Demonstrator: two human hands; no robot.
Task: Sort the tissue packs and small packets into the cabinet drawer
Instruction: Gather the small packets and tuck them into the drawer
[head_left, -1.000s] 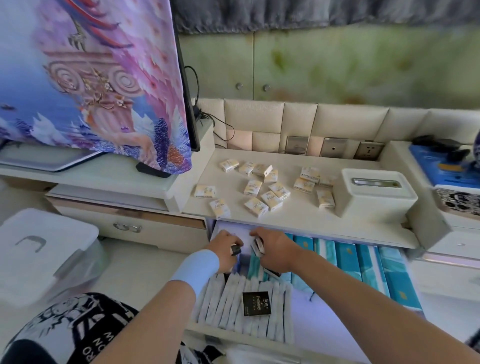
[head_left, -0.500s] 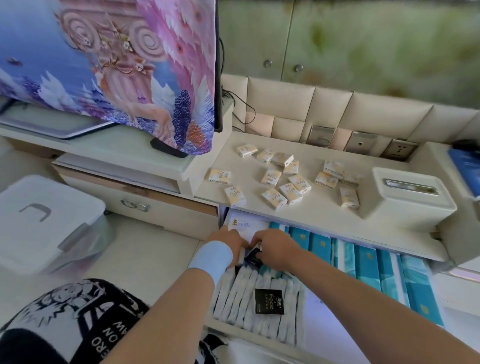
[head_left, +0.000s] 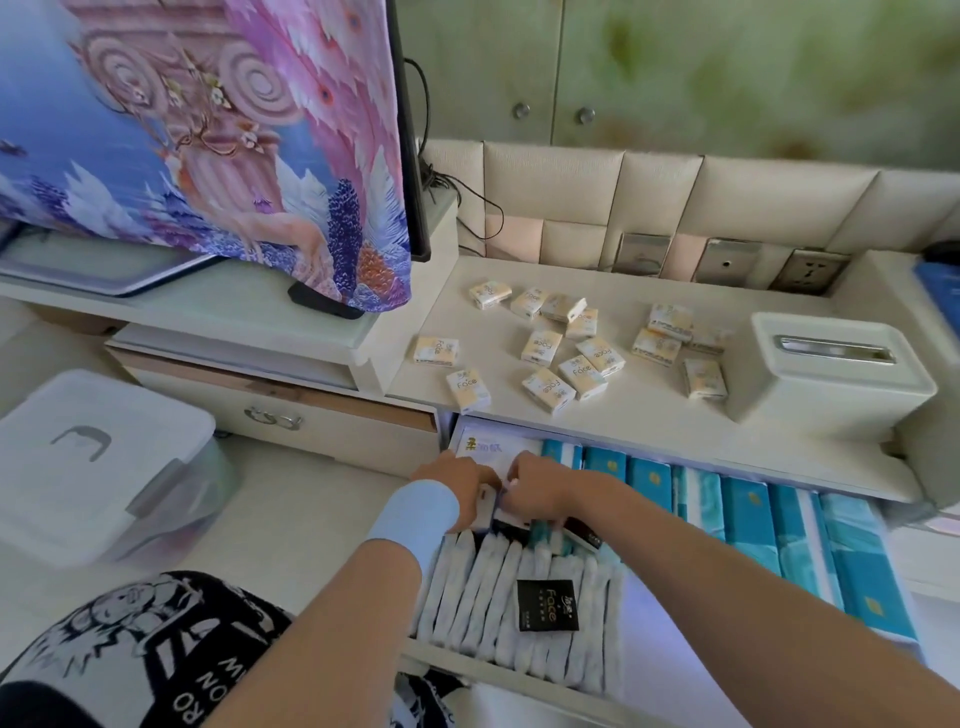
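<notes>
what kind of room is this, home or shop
Probably a home living room or bedroom: a cloth-covered TV on a low cabinet, wall sockets, and an open drawer stocked with tissue packs.

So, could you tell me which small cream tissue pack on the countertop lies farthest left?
The lone pack at the left edge of the countertop; every other pack lies to its right.

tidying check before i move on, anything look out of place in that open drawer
One black packet lies flat on top of the row of white packets, which all stand on edge in the drawer.
</notes>
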